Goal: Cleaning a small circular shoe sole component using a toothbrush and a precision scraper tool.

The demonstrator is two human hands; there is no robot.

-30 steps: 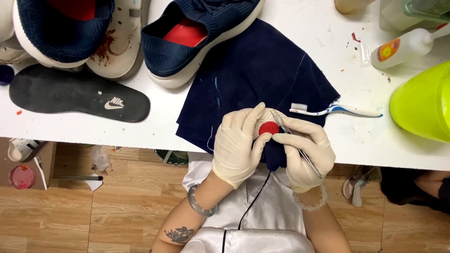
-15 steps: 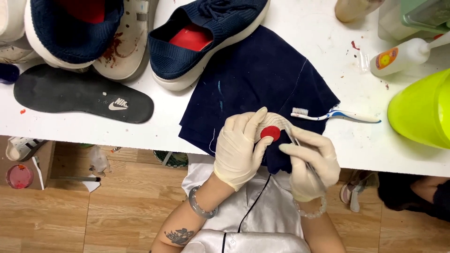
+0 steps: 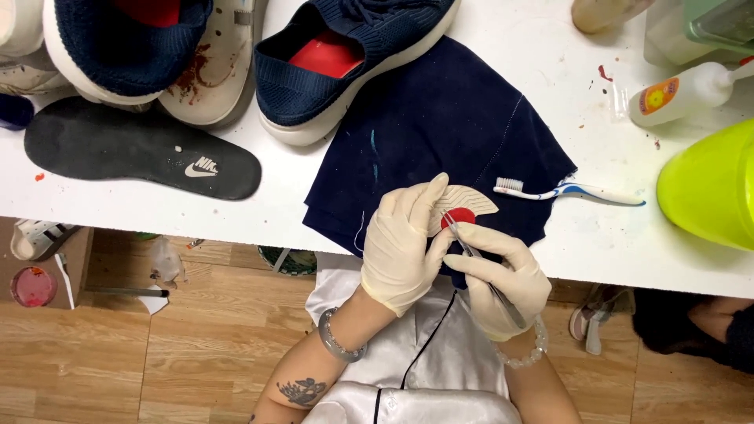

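My left hand [image 3: 402, 245], in a pale latex glove, holds a small beige insole-shaped piece [image 3: 465, 201] with a red round patch [image 3: 459, 217] on it, over the front edge of the white table [image 3: 597, 251]. In my gloved right hand [image 3: 503, 276] is a thin metal tool like tweezers [image 3: 481, 271], its tip touching the red patch. Both hands hover above a dark navy cloth [image 3: 440, 126] spread on the table.
A navy knit shoe [image 3: 353, 55] with a red lining lies behind the cloth. Other shoes [image 3: 133, 47] and a black insole [image 3: 141, 153] lie left. A toothbrush [image 3: 565, 191], a squeeze bottle [image 3: 683, 93] and a lime-green tub [image 3: 711, 188] stand right. Wooden floor below.
The beige piece has turned in my left hand, so more of it shows. My right hand has stayed at it with the tool tip on the red patch.
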